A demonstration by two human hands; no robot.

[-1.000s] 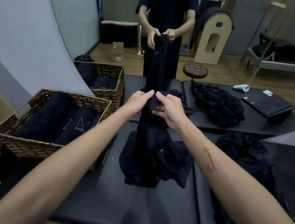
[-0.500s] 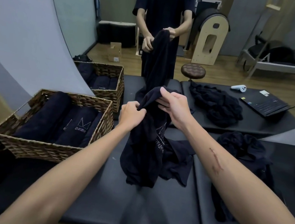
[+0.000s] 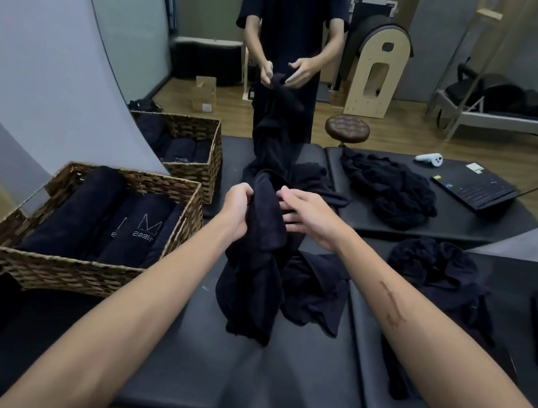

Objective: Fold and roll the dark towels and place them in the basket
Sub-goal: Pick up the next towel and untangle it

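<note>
The towel (image 3: 257, 264) hung bunched from the left hand (image 3: 237, 208), which gripped its top edge with curled fingers; its long axis ran straight down to the pad (image 3: 235, 382) below. The right hand (image 3: 307, 214), fingers loosely spread and holding nothing, touched the cloth just to the right of that grip, so it looked nearer the free edge to catch next. The basket (image 3: 78, 272) sat left of the left hand, rolled towels (image 3: 93, 213) already inside. Beyond both hands, another person (image 3: 291, 20) handled a second towel.
</note>
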